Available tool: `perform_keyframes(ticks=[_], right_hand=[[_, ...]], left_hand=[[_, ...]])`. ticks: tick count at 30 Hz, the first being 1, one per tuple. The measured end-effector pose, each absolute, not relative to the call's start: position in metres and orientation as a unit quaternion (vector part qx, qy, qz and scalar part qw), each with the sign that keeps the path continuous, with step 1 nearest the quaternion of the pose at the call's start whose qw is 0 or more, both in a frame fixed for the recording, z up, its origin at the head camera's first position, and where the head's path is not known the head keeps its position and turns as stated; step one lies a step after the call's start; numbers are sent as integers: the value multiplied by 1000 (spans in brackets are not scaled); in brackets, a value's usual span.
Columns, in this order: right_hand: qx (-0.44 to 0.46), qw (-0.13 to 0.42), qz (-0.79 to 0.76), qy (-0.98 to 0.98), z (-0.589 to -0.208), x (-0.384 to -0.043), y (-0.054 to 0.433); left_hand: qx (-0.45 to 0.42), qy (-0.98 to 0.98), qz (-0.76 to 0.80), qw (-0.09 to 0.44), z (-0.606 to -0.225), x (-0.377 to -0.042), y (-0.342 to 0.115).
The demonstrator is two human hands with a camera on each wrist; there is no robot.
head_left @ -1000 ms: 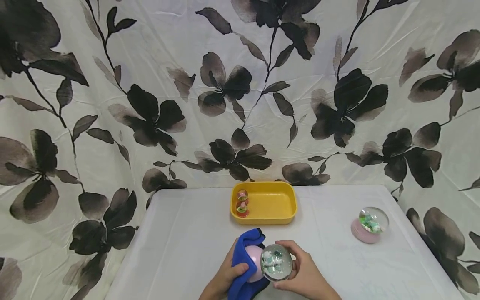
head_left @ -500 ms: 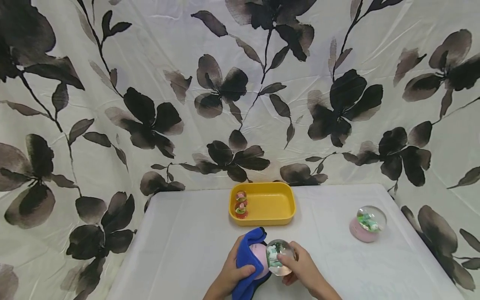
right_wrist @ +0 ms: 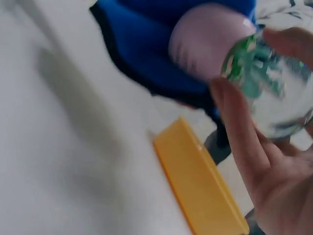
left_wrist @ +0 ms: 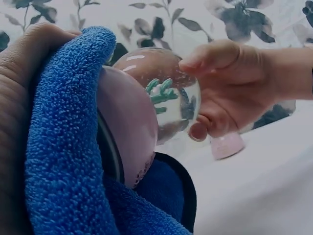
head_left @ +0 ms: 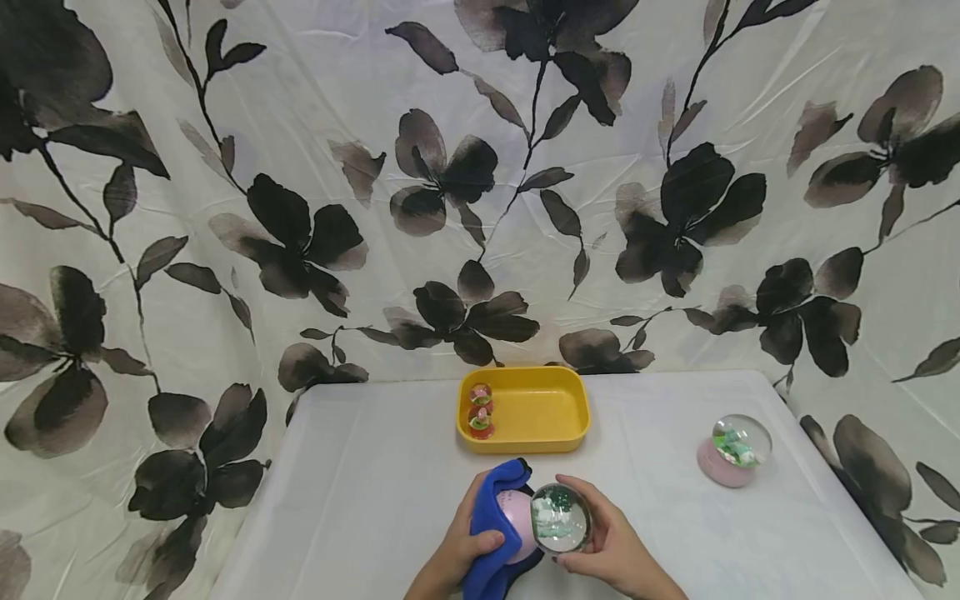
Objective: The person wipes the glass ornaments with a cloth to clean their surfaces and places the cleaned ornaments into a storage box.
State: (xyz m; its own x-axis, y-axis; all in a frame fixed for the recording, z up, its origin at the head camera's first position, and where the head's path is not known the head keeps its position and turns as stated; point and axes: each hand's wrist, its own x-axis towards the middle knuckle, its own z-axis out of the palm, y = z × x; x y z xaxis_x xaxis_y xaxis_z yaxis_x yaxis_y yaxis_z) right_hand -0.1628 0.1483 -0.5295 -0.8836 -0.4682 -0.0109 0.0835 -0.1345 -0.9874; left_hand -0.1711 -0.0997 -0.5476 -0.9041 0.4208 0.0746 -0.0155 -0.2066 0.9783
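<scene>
A snow globe (head_left: 561,518) with a pink base (left_wrist: 128,125) is held sideways above the table between both hands. My left hand (head_left: 467,533) grips the base through a blue cloth (left_wrist: 68,142), which has a black edge and wraps round the base's underside. Thumb and fingers of my right hand (head_left: 611,542) curl round the clear glass ball. Green and white figures show inside the glass (right_wrist: 274,88). In the left wrist view, the right thumb (left_wrist: 198,61) lies on the near side of the ball.
Behind the hands, a yellow tray (head_left: 547,444) holds two small red-based globes (head_left: 481,421) along its left side. A second snow globe (head_left: 726,467) with a pink base stands on the white table (head_left: 360,500) at the right. A floral curtain (head_left: 315,125) hangs behind.
The right hand's fingers have shifted round the glass ball, the thumb moving from across its front to its lower edge. The ball has turned, while the left hand keeps its grip through the cloth.
</scene>
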Motion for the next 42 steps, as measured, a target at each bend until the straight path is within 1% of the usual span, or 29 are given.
perform_keyframes(ticks=[5,8,14,20,24,26,28,32,35,38,42], right_hand=[[-114,156,-705,683,-536,-162,148],[-87,153,-716,676,-536,-164,143],[-32,169,-729,662,-532,-165,136],[15,197,-691,696,-530,-167,134],[-8,218,-671,709,-530,-169,137],[-48,219,-683,695,-531,-171,142],[-108,223,-711,658,-531,-173,150],[-172,226,-743,606,-532,-174,158],[-165,201,-748,611,-535,-168,155],[-159,168,-756,612,-540,-162,152],[-131,140,-761,620,-541,-164,145]], left_hand=[[180,613,755,145,-548,-169,-103],[175,625,749,134,-547,-170,-103],[160,657,726,122,-548,-172,-104],[154,680,706,125,-551,-169,-101],[140,670,716,137,-554,-165,-100],[144,658,726,137,-555,-165,-99],[153,648,734,137,-555,-167,-98],[154,623,752,148,-552,-170,-97],[147,615,758,161,-550,-167,-98],[159,615,755,163,-549,-164,-97],[181,628,742,149,-547,-167,-95]])
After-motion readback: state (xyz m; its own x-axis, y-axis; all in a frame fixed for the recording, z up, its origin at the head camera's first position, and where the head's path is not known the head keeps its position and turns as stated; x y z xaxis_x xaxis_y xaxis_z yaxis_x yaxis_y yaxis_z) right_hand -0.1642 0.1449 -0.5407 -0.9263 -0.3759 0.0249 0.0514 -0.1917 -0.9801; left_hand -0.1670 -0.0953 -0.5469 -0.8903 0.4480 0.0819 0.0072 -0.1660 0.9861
